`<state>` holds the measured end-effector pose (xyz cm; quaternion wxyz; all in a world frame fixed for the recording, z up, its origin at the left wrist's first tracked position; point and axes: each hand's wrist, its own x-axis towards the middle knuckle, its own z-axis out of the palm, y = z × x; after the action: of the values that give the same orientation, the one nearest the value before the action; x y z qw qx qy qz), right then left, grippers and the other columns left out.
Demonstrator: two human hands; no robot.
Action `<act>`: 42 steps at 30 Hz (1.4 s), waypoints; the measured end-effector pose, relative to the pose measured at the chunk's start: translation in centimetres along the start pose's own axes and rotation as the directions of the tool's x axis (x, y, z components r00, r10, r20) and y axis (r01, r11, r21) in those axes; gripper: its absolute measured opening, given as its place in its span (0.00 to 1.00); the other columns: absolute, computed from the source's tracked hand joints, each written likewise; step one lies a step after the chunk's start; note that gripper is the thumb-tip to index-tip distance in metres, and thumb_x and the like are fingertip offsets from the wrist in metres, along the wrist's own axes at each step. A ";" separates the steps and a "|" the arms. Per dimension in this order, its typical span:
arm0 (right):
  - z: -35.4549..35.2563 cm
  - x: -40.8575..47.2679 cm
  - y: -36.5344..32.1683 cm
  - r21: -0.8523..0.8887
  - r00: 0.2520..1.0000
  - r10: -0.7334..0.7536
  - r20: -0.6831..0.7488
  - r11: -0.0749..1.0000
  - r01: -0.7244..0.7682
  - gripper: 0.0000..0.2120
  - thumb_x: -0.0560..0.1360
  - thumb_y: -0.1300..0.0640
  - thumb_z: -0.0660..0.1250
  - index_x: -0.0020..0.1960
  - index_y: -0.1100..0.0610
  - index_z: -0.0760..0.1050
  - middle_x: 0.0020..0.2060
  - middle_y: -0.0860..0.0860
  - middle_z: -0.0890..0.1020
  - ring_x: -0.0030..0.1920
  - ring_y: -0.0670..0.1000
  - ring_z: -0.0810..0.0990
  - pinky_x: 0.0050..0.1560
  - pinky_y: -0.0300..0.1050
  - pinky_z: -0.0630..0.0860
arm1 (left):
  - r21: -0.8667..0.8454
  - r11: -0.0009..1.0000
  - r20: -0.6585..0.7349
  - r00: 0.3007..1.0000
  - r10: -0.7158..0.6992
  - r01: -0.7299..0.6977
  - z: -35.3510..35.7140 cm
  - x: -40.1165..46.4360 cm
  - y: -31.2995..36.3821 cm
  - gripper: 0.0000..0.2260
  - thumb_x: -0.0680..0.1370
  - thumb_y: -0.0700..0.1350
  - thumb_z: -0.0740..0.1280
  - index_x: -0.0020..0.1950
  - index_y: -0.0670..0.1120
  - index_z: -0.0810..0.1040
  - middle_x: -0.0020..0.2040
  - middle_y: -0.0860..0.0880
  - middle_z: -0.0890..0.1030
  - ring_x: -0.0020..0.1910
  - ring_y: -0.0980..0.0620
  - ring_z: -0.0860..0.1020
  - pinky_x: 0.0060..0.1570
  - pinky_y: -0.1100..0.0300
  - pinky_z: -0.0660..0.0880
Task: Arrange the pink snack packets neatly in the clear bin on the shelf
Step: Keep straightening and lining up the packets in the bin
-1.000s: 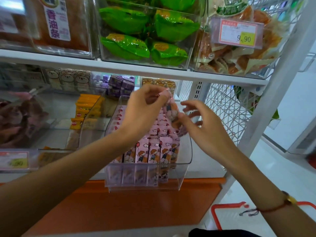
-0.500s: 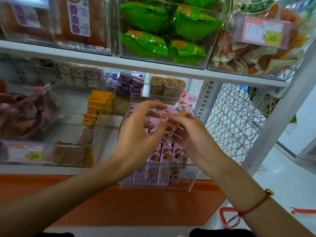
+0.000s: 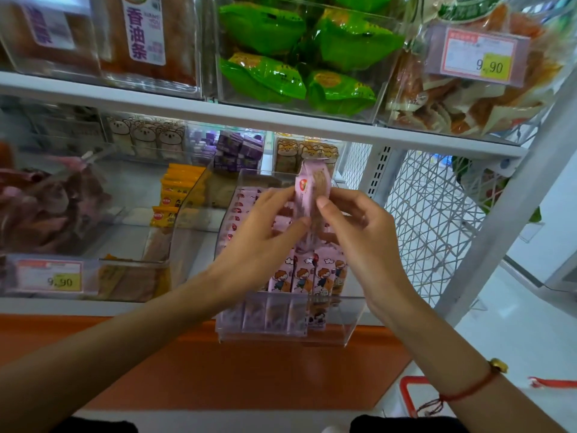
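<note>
Head: pink snack packet seemingly upright.

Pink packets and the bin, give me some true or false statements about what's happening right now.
1. Both hands hold one pink packet above the clear bin. True.
2. The bin holds no packets. False: rows of pink packets stand in it.
3. Green bags sit on the shelf above. True.
4. The left hand rests on the orange ledge. False: it grips the packet with the right hand.
5. The right wrist is bare. False: it wears a red cord bracelet.
</note>
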<state>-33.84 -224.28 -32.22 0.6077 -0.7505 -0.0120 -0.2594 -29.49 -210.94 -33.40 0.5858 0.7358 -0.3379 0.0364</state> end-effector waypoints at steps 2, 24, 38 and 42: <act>-0.5 0.3 0.0 0.002 0.999 0.049 -0.021 0.999 -0.049 0.12 0.73 0.51 0.69 0.56 0.51 0.77 0.45 0.49 0.84 0.43 0.43 0.84 0.40 0.37 0.80 | -0.149 0.980 0.063 0.990 -0.128 0.136 -0.1 0.4 0.3 0.11 0.81 0.44 0.60 0.60 0.57 0.74 0.48 0.58 0.82 0.47 0.63 0.80 0.41 0.68 0.77; -1.2 0.1 0.1 0.197 0.994 0.053 0.095 0.978 -0.071 0.25 0.63 0.56 0.73 0.59 0.52 0.76 0.51 0.48 0.84 0.54 0.49 0.82 0.58 0.51 0.78 | 0.193 0.946 -0.121 0.951 0.286 -0.260 -0.6 -0.2 -0.9 0.16 0.77 0.51 0.63 0.64 0.58 0.69 0.59 0.61 0.76 0.60 0.62 0.75 0.59 0.67 0.72; -1.7 0.1 -0.6 -0.133 0.998 -0.036 0.052 0.990 0.042 0.12 0.74 0.47 0.67 0.55 0.49 0.78 0.44 0.44 0.83 0.47 0.37 0.80 0.44 0.30 0.74 | -0.072 0.997 0.044 0.999 -0.006 0.009 0.0 -0.3 -0.4 0.13 0.74 0.52 0.65 0.59 0.54 0.76 0.51 0.59 0.81 0.51 0.63 0.79 0.47 0.70 0.76; -4.0 0.2 -0.7 -0.167 0.987 0.052 0.153 0.986 -0.026 0.15 0.74 0.49 0.66 0.61 0.46 0.77 0.45 0.45 0.84 0.47 0.41 0.81 0.45 0.37 0.78 | -0.026 0.999 -0.025 0.999 0.040 -0.040 0.6 -0.5 -0.5 0.14 0.73 0.52 0.68 0.57 0.54 0.77 0.51 0.59 0.80 0.48 0.61 0.79 0.42 0.66 0.78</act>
<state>-35.37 -227.82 -31.03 0.5457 -0.8163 -0.0235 -0.1880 -29.80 -211.21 -34.23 0.5986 0.7206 -0.3458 0.0526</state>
